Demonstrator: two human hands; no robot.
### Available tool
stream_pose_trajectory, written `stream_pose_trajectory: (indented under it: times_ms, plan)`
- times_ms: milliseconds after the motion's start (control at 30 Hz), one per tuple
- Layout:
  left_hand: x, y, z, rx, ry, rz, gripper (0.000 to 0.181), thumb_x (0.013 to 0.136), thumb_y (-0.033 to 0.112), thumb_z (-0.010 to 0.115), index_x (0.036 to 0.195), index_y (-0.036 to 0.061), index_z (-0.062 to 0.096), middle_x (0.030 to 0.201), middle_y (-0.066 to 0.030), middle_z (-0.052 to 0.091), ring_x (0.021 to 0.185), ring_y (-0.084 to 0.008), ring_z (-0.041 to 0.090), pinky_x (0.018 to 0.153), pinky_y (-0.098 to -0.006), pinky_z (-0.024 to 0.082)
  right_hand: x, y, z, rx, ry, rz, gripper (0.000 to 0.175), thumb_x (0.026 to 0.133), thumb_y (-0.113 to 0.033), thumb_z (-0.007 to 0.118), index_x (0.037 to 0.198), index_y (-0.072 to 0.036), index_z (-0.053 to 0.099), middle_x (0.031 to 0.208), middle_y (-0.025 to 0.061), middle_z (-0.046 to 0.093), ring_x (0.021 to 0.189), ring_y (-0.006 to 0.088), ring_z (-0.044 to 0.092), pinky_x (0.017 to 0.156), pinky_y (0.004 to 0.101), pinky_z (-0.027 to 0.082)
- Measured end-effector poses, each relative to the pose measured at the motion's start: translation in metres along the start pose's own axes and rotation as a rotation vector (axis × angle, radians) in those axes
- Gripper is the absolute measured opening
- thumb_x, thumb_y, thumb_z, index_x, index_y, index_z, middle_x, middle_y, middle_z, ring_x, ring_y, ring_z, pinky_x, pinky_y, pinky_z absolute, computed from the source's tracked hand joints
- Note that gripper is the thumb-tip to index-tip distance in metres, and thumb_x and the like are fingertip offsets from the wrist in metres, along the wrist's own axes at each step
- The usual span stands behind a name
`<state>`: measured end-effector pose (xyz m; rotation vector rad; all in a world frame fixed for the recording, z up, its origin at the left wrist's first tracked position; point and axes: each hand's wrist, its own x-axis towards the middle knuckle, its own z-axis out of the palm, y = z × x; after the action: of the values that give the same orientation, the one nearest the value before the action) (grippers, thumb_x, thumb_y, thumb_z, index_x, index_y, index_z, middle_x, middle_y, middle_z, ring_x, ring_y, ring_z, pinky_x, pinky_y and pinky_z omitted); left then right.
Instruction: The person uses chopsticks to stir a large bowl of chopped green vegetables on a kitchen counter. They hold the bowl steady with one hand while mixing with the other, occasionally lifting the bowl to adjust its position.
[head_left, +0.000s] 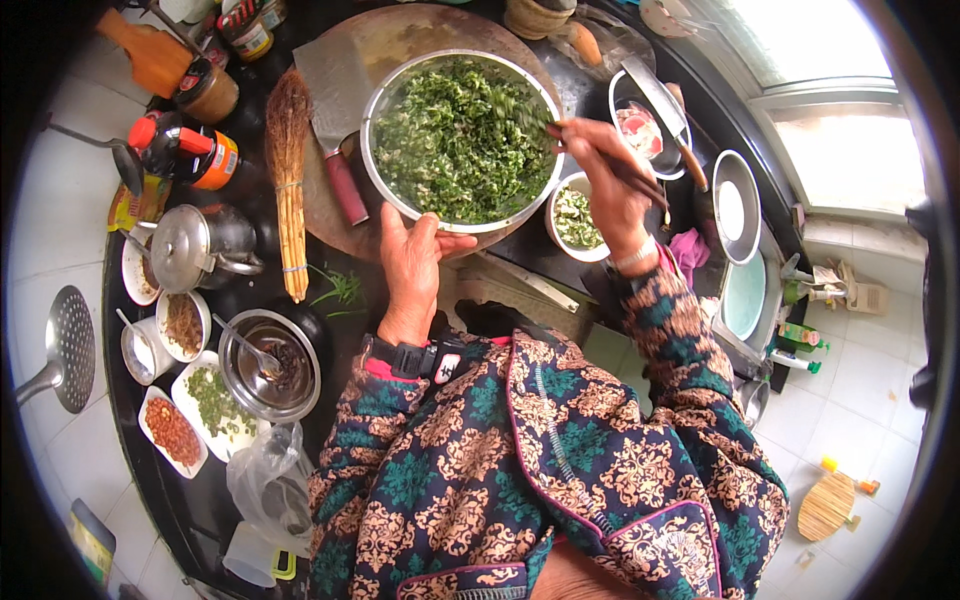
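Observation:
A large metal bowl (367, 161) full of chopped greens (465, 142) stands on a round wooden chopping board (330, 225). My left hand (412, 266) grips the bowl's near rim, thumb against its side. In my right hand (615, 180) is a pair of dark chopsticks (637, 180), their tips in the greens at the bowl's right side, where they are blurred. Just left of my right hand sits a small white bowl (556, 232) of chopped greens and pale bits. A cleaver (346, 184) with a red handle lies on the board, partly behind the big bowl.
Left of the board lie a straw brush (291, 195), a metal teapot (180, 247), a steel bowl with a spoon (311, 375) and a dish of peanuts (174, 435). At right, a knife (660, 101) rests across a bowl of meat (639, 131), near a steel basin (752, 210).

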<state>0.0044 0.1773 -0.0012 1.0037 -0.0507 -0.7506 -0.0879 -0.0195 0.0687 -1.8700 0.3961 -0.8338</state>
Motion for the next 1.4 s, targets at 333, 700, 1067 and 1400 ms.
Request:
stream_pose_trajectory:
  times_ms: [333, 700, 1067, 1400]
  plan:
    - [-0.002, 0.0, -0.006, 0.071, 0.049, -0.016, 0.035, 0.097, 0.007, 0.045, 0.13, 0.0035, 0.036, 0.111, -0.0165, 0.061, 0.071, -0.0272, 0.07, 0.066, -0.0373, 0.062, -0.024, -0.024, 0.002, 0.23, -0.189, -0.001, 0.011, 0.091, -0.003, 0.066, 0.099, 0.004, 0.068, 0.103, 0.0162, 0.07, 0.091, 0.0216, 0.069, 0.079, 0.0316, 0.056]
    - [-0.001, -0.001, -0.002, 0.093, 0.119, -0.002, 0.033, 0.094, 0.003, 0.046, 0.126, 0.0024, 0.04, 0.109, -0.015, 0.062, 0.067, -0.025, 0.068, 0.061, -0.035, 0.061, 0.037, 0.045, -0.038, 0.525, 0.022, 0.281, 0.015, 0.095, -0.009, 0.064, 0.098, 0.005, 0.066, 0.093, 0.0152, 0.07, 0.084, 0.0264, 0.072, 0.073, 0.0354, 0.061]
    - [-0.003, -0.002, 0.002, 0.09, 0.109, 0.002, 0.032, 0.096, 0.005, 0.044, 0.128, 0.0026, 0.04, 0.109, -0.0141, 0.062, 0.072, -0.0241, 0.068, 0.065, -0.036, 0.061, 0.005, 0.023, 0.008, -0.012, -0.396, -0.417, 0.007, 0.085, -0.002, 0.071, 0.091, -0.002, 0.069, 0.093, 0.0123, 0.07, 0.09, 0.0218, 0.069, 0.073, 0.0333, 0.055]
    - [-0.003, -0.002, 0.002, 0.093, 0.078, -0.015, 0.032, 0.097, 0.008, 0.046, 0.128, 0.0039, 0.039, 0.106, -0.0139, 0.064, 0.072, -0.0227, 0.068, 0.066, -0.0353, 0.061, 0.03, 0.034, 0.02, 0.216, -0.194, 0.0, 0.01, 0.089, -0.006, 0.069, 0.098, -0.001, 0.07, 0.101, 0.0091, 0.072, 0.086, 0.0162, 0.066, 0.078, 0.0273, 0.052]
